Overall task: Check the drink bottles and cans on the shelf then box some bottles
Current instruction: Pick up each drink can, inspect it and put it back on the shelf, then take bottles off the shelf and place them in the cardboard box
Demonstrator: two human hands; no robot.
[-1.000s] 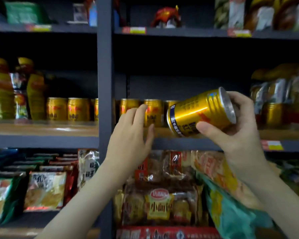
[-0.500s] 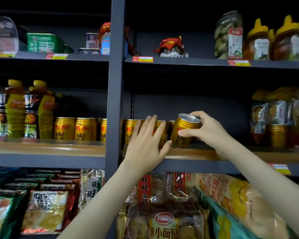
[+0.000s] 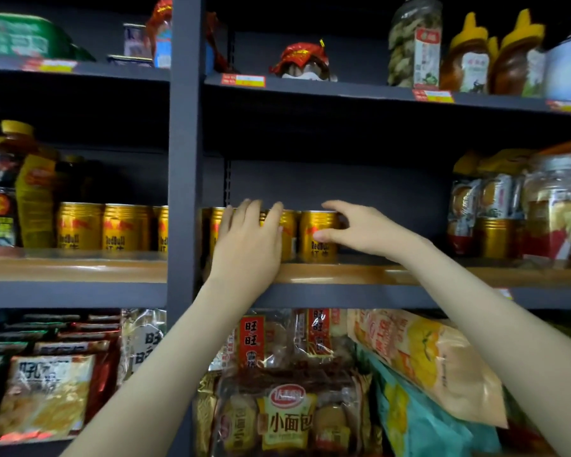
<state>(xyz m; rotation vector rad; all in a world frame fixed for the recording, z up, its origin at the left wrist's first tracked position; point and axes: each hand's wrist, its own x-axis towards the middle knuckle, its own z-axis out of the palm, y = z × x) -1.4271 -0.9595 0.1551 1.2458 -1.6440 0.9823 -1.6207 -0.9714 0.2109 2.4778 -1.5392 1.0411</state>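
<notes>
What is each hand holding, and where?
Right hand grips the end gold can round its upper side, thumb in front. Left hand holds nothing, lying flat against the neighbouring cans.

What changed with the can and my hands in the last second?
The right hand carried the can from tilted in the air down onto the shelf, where it stands upright at the row's right end, still gripped. The left hand moved forward and now rests flat on the neighbouring cans. The left bay's cans kept their places.
</notes>
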